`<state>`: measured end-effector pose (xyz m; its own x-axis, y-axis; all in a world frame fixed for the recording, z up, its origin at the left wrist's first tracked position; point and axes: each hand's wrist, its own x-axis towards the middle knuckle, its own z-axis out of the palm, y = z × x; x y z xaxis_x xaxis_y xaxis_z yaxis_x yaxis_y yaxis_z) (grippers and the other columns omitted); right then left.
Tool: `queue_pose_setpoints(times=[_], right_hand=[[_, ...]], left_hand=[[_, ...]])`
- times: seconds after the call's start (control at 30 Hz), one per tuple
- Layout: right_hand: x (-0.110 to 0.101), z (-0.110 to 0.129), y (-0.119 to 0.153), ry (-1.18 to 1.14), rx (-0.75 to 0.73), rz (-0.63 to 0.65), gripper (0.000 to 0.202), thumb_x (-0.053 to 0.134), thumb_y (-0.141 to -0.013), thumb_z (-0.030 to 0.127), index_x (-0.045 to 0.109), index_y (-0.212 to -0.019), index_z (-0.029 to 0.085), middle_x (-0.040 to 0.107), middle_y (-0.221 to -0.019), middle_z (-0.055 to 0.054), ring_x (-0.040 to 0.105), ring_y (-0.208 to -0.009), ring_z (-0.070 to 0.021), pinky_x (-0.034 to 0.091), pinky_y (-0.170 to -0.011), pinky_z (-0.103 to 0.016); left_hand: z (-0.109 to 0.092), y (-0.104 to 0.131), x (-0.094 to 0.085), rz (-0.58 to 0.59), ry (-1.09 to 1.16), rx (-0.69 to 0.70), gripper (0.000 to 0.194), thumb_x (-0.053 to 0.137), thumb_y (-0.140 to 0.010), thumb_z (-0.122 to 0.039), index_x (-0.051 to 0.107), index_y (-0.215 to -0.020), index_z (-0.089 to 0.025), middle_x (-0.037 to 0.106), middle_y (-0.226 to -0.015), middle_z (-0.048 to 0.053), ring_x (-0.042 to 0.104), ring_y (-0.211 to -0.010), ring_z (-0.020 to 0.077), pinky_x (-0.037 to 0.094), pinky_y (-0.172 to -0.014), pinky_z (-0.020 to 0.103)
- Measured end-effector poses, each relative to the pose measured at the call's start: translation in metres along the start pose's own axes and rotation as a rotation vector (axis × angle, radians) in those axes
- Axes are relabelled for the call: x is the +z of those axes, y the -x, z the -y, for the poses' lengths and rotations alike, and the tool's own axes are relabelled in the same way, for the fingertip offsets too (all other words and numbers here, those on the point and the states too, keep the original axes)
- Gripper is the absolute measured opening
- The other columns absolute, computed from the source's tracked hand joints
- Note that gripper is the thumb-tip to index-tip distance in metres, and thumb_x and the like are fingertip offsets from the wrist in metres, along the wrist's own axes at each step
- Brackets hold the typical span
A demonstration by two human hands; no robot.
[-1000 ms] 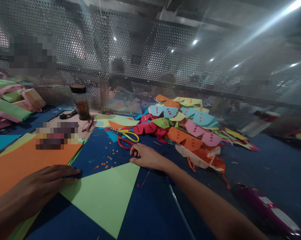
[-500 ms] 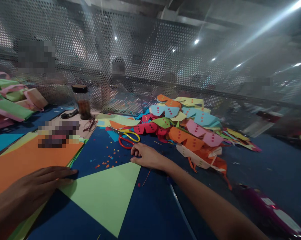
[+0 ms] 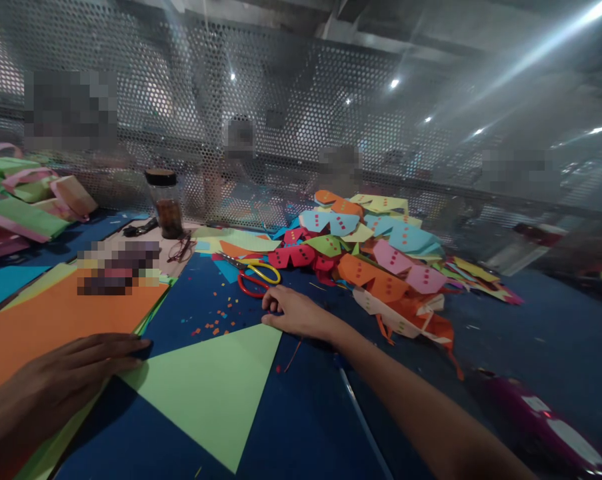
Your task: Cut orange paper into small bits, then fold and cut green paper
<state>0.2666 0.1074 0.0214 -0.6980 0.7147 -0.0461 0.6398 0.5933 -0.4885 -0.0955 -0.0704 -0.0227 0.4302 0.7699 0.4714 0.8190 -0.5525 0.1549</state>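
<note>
On the blue tabletop (image 3: 261, 427) lies a light green sheet of paper (image 3: 211, 387), folded into a triangle with one corner towards me. My left hand (image 3: 75, 373) rests flat over the orange paper, its fingertips on the triangle's left corner. At the far right corner, my right hand (image 3: 295, 312) touches the table with loosely bent fingers, the thumb apart and beside the paper's edge. Just beyond it are scissors (image 3: 258, 275) with red and yellow handles. Neither hand grasps anything that I can see.
Orange paper (image 3: 81, 310) tops a stack at left, near a lidded jar (image 3: 168, 210) and eyeglasses (image 3: 181, 247). Cut paper shapes (image 3: 381, 273) are heaped at right. A pen (image 3: 358, 407) lies under my right forearm, a purple device (image 3: 541, 420) farther right. A perforated screen (image 3: 281, 120) stands behind.
My left hand has slid very slightly left along the triangle's corner. The right hand and the paper look the same.
</note>
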Motion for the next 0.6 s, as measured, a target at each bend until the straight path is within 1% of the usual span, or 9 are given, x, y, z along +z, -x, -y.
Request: queue_pose_setpoints(times=[0.13,0.27,0.37,0.47,0.53,0.6], right_hand=[[0.0,0.0,0.0,0.004,-0.001,0.002,0.02,0.067,-0.076,0.027,0.061,-0.093,0.019,0.06,-0.09,-0.002,0.055,-0.084,-0.0162,0.039,-0.07,-0.024],[-0.003,0.003,0.001,0.01,-0.005,0.012,0.018,0.066,-0.076,0.025,0.062,-0.093,0.019,0.061,-0.09,-0.002,0.056,-0.084,-0.0157,0.039,-0.069,-0.023],[-0.006,0.004,0.001,0.015,-0.006,0.026,0.01,0.06,-0.082,0.022,0.064,-0.09,0.018,0.063,-0.091,-0.003,0.057,-0.082,-0.0146,0.039,-0.067,-0.023],[-0.009,0.005,0.001,0.024,-0.003,0.043,0.013,0.055,-0.086,0.023,0.066,-0.089,0.018,0.064,-0.093,-0.004,0.058,-0.082,-0.0147,0.038,-0.066,-0.023],[-0.011,0.006,0.002,0.032,-0.003,0.06,0.013,0.058,-0.084,0.026,0.067,-0.089,0.018,0.064,-0.092,-0.004,0.058,-0.081,-0.0151,0.038,-0.064,-0.023],[-0.012,0.007,0.003,0.037,-0.005,0.077,0.013,0.063,-0.081,0.028,0.068,-0.087,0.018,0.064,-0.091,-0.003,0.058,-0.079,-0.0152,0.037,-0.063,-0.023]], left_hand=[[0.006,0.006,0.005,0.014,0.003,-0.004,0.04,0.046,-0.086,-0.014,0.067,-0.111,-0.036,0.069,-0.122,-0.004,0.063,-0.114,0.0184,0.054,-0.093,0.031],[0.006,0.008,0.007,0.012,0.015,-0.016,0.04,0.044,-0.087,-0.012,0.067,-0.111,-0.035,0.069,-0.123,-0.003,0.063,-0.113,0.0187,0.055,-0.091,0.033],[0.003,0.008,0.007,0.0,-0.005,-0.033,0.039,0.045,-0.088,-0.014,0.067,-0.111,-0.036,0.069,-0.123,-0.003,0.064,-0.112,0.0192,0.057,-0.09,0.034],[-0.001,0.007,0.007,-0.005,-0.042,-0.048,0.039,0.044,-0.088,-0.015,0.066,-0.113,-0.036,0.07,-0.121,-0.002,0.066,-0.11,0.0205,0.057,-0.087,0.036],[-0.004,0.006,0.007,-0.011,-0.044,-0.048,0.04,0.043,-0.088,-0.015,0.065,-0.113,-0.036,0.07,-0.12,-0.002,0.066,-0.109,0.0203,0.058,-0.086,0.036],[-0.006,0.004,0.008,-0.023,-0.038,-0.039,0.04,0.042,-0.088,-0.013,0.065,-0.112,-0.036,0.071,-0.119,-0.002,0.066,-0.109,0.019,0.058,-0.086,0.034]])
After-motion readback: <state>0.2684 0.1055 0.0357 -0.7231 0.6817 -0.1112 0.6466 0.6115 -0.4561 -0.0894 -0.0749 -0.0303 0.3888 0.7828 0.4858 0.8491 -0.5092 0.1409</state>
